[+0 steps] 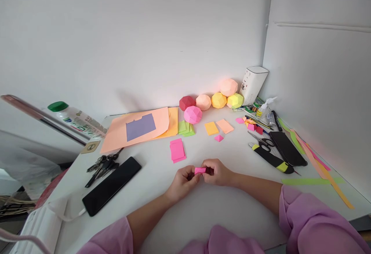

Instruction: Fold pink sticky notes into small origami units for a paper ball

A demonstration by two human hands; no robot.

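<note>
A small folded piece of pink paper [199, 170] is pinched between both hands near the front middle of the table. My left hand [182, 182] grips its left end, and my right hand [216, 172] grips its right end. Just beyond the left hand lies a stack of pink paper rectangles [177, 150]. A small folded pink paper piece [219, 138] rests past the right hand. Farther back are an orange paper stack [211, 128], a peach paper stack [225, 126] and a pile of green paper squares [186, 128].
Several faceted paper balls, one pink [193, 114], stand along the wall. Scissors [264, 142], a utility knife [271, 159] and paper strips [313, 182] lie right. At left are a black phone [111, 186], keys [104, 166], peach sheets [116, 132] and a green-capped bottle [77, 119].
</note>
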